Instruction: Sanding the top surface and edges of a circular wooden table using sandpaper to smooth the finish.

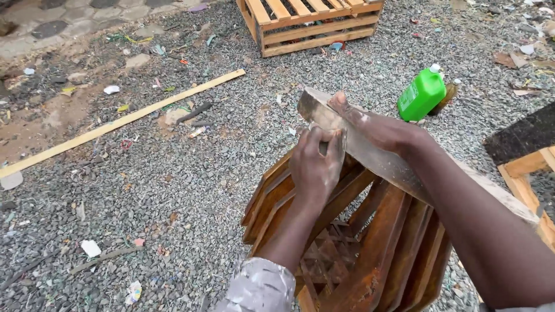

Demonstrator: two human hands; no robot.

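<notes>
two hands, left hand (317, 164) and right hand (376, 128), pressed on plank (370, 151)

Your left hand (315, 164) hides what its palm presses against the plank (376, 153), and your right forearm covers the plank's near stretch. The reddish slatted frame (370, 248) runs off the bottom edge; the pallet crate (312, 23) is cropped at the top.

gravel ground (191, 173); pale pallet (312, 23) | long lath (121, 122); daylight

Green bottle (421, 94), pale crate (312, 23), long slat (121, 122) — on gravel (173, 190).
</notes>
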